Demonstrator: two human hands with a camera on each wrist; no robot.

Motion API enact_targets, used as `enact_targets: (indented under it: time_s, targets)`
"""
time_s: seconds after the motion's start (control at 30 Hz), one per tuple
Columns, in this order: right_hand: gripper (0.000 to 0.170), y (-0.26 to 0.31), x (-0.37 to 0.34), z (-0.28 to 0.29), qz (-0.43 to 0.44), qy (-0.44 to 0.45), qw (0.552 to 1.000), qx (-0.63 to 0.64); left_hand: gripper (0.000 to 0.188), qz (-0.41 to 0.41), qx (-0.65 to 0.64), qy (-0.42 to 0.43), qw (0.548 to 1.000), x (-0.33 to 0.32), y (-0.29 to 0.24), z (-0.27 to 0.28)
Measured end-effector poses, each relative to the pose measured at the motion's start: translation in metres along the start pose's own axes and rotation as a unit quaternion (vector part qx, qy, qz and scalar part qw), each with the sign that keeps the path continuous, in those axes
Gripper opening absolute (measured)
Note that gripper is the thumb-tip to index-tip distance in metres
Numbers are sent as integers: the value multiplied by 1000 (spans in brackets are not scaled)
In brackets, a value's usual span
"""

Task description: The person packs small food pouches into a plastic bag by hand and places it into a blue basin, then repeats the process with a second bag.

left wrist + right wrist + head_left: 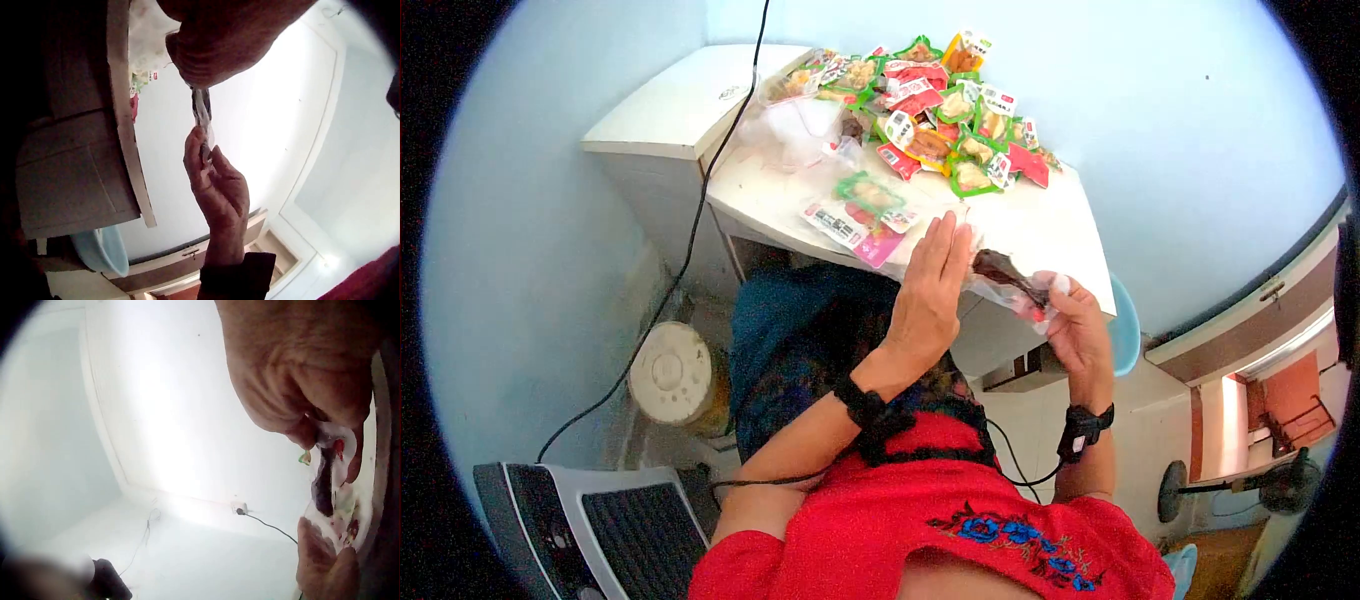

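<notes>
A clear plastic packet (1008, 292) with a dark brown, elongated piece (997, 266) inside is held between both hands at the table's front edge. The right hand (1082, 325) pinches its right end between thumb and fingers, also visible in the left wrist view (219, 194). At the other end is the left hand (930, 300), fingers long and close together in the head view; in the right wrist view its thumb and fingers (325, 565) pinch the packet's edge. Left of that hand, a packet with a pink corner (878, 248) and a green-edged packet (868, 192) lie on the table.
Many green, red and yellow food packets (930, 140) are piled at the back of the white table (1050, 220). A crumpled clear bag (800, 130) lies left of them. A black cable (697, 220) hangs at left; a blue basin (1124, 325) stands beyond the table's right edge.
</notes>
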State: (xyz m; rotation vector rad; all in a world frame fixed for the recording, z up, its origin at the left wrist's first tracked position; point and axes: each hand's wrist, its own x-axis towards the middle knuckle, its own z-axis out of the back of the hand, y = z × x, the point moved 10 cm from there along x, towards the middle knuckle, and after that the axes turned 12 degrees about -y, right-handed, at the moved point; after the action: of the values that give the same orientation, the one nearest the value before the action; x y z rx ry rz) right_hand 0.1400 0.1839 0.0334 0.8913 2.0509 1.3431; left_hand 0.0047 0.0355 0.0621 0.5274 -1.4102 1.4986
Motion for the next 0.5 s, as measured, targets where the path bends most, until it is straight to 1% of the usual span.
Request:
enact_targets:
  time_s: [0.03, 0.13, 0.2, 0.27, 0.4, 0.43, 0.5]
  targets:
    - [33, -4, 1, -7, -11, 20, 1000, 9, 66, 0, -1, 4, 1000, 1, -1, 0]
    - [29, -19, 6, -32, -42, 29, 997, 53, 65, 1, -6, 10, 1000, 1, 0, 1]
    - [29, -31, 10, -52, -60, 70, 993, 68, 65, 6, -16, 16, 1000, 0, 1, -1]
    - [30, -42, 15, -73, -77, 109, 988, 81, 65, -5, 3, 17, 1000, -2, 1, -1]
    - [27, -59, 35, -106, -82, 79, 991, 65, 64, -7, 28, 31, 999, -3, 0, 0]
    - [26, -67, 38, -119, -108, 131, 977, 131, 63, -9, 31, 32, 999, -3, 0, 0]
    - [24, -77, 39, -142, -156, 232, 924, 260, 63, -8, 10, 25, 1000, -1, 0, 3]
